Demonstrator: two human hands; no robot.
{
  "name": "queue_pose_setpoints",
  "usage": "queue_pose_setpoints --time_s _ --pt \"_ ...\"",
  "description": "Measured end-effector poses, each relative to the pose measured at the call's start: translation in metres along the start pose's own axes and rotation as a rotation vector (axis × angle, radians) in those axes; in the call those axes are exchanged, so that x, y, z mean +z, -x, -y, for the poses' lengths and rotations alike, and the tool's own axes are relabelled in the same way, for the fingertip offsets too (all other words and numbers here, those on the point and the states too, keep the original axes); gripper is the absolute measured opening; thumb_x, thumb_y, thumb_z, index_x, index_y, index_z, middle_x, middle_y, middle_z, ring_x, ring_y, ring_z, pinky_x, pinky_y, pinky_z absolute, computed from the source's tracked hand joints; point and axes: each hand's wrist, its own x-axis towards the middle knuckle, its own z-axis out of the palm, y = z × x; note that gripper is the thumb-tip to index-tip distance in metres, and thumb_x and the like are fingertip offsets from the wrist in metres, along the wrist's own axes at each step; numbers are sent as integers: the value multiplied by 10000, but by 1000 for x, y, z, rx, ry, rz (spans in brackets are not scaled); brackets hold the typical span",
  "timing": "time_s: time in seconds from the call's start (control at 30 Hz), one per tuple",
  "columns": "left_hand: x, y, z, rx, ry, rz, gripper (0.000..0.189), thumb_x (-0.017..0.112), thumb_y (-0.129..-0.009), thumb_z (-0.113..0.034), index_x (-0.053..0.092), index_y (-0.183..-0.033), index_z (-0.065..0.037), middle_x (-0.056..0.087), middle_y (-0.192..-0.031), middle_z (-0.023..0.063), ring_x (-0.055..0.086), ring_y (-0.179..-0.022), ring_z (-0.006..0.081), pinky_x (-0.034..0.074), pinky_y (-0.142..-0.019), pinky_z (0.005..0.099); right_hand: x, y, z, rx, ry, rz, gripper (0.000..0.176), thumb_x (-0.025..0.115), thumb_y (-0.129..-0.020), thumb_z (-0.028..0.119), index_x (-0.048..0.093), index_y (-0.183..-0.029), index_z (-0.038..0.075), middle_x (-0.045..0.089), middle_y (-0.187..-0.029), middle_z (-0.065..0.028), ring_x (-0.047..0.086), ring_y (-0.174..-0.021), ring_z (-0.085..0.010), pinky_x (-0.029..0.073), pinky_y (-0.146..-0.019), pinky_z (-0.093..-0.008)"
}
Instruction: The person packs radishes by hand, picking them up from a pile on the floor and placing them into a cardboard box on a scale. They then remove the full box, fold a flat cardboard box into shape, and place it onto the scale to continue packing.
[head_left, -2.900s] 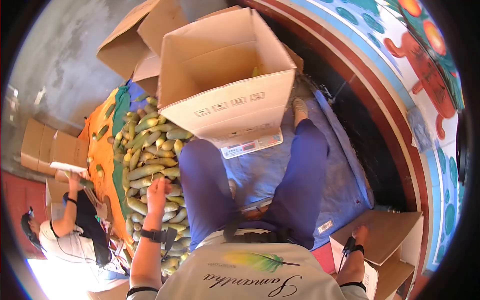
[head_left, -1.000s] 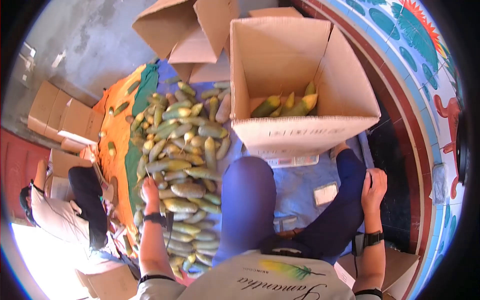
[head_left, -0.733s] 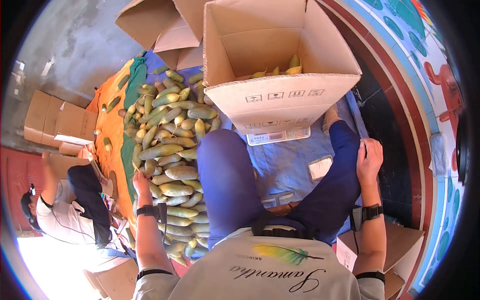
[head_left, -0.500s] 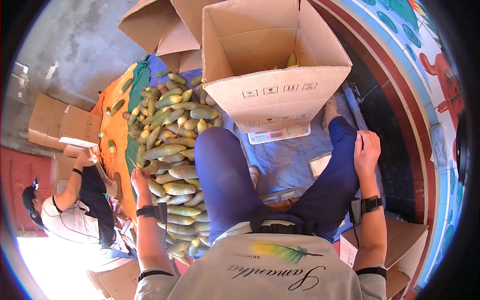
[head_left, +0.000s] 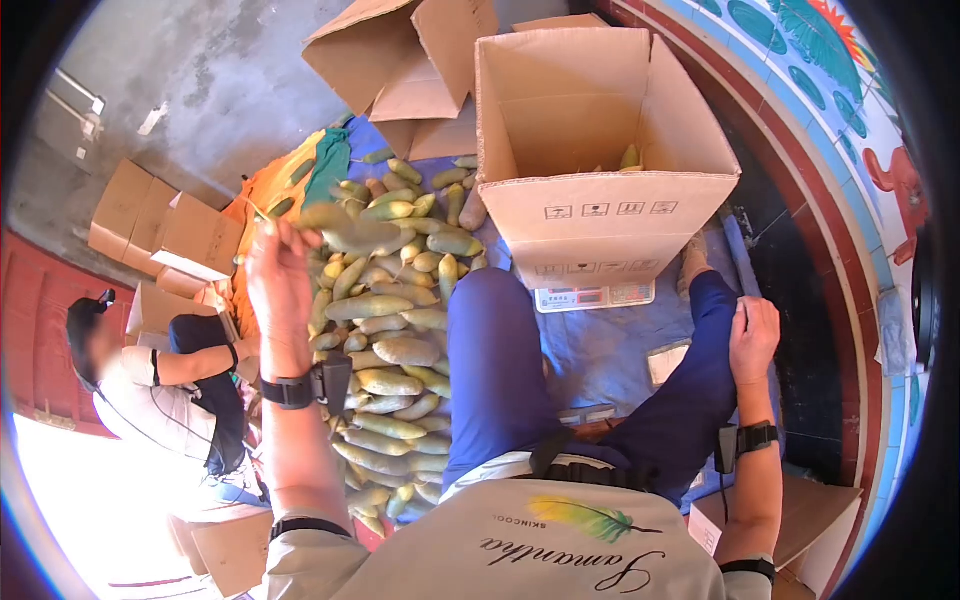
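Note:
My left hand (head_left: 280,270) is closed around the near end of a green radish (head_left: 365,232). The radish is smeared by motion and reaches rightward over the heap of green radishes (head_left: 405,350). On my right knee rests my right hand (head_left: 754,340), loosely bent and holding nothing. Ahead of me a tall open cardboard box (head_left: 620,205) stands on a white scale (head_left: 594,297), whose display is lit red. Tips of a few radishes (head_left: 629,157) show low inside the box; the rest of its contents are hidden by the front wall.
More open cardboard boxes (head_left: 400,60) lie behind the heap. At left a co-worker (head_left: 165,385) sits near stacked cartons (head_left: 165,220). An orange cloth (head_left: 270,190) and blue sheet (head_left: 590,360) cover the floor. A tiled wall (head_left: 830,110) curves along the right.
My left hand has moved forward, lifting the radish off the heap's left edge. My right hand stays on the knee. The view has shifted, and the co-worker's arm has come lower.

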Motion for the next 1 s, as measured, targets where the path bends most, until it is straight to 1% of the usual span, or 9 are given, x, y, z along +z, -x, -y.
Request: queue_pose_setpoints --time_s 0.13,0.27,0.4,0.57,0.63,0.8,0.9,0.97,1.0 --pt "87 -23 -44 239 62 231 223 437 -935 -173 461 -761 -35 425 -705 30 439 -662 168 418 -737 349 3 -1 -3 -32 -6 -19 51 572 -751 -1 564 -800 13 562 -782 -134 532 -755 -318 422 -708 -390" --pt "145 -48 -34 277 158 408 223 412 -937 -160 467 -770 -23 434 -713 45 513 -725 205 419 -757 353 1 0 0 -25 -3 -21 56 575 -739 -4 556 -789 14 556 -772 -133 530 -750 -315 422 -701 -384" --pt "189 -73 21 -27 215 461 228 390 -931 -154 517 -810 -8 513 -710 68 610 -858 281 420 -807 341 0 1 -4 -23 -25 -49 62 578 -728 -10 554 -781 13 546 -748 -128 526 -726 -311 418 -689 -392" --pt "223 -73 76 -143 -144 572 225 396 -936 -183 534 -858 -24 583 -752 84 621 -874 265 429 -839 331 -3 4 -9 -12 -53 -48 69 582 -720 -17 555 -777 10 546 -742 -127 527 -718 -307 418 -685 -389" --pt "236 -68 81 -373 -313 655 228 393 -926 -177 541 -876 -10 605 -789 96 622 -858 244 444 -825 324 -3 4 -10 -6 -53 -47 73 583 -718 -17 556 -781 9 547 -744 -126 528 -720 -306 417 -685 -387" --pt "237 -57 99 -423 -720 804 247 407 -901 -150 545 -1002 28 639 -922 138 608 -924 211 447 -854 311 -3 4 -11 7 -55 -43 81 580 -719 -19 558 -792 7 553 -753 -127 533 -732 -305 418 -691 -382" --pt "232 -48 104 -330 -733 767 303 425 -898 -153 522 -1103 48 641 -976 158 593 -983 213 438 -872 308 -3 4 -12 14 -54 -46 83 578 -719 -17 559 -797 7 556 -759 -128 536 -740 -307 419 -697 -381" --pt "231 -41 91 -39 -875 748 344 448 -894 -158 493 -1168 45 631 -1030 168 586 -1004 217 427 -890 310 -2 4 -12 15 -49 -39 81 578 -721 -11 559 -797 8 555 -759 -129 535 -740 -308 420 -700 -383" --pt "230 -36 84 -40 -874 747 344 448 -894 -158 493 -1168 45 631 -1030 168 586 -1004 217 427 -890 310 -2 4 -12 13 -49 -37 81 578 -721 -11 559 -797 8 555 -759 -129 535 -740 -308 420 -700 -383"
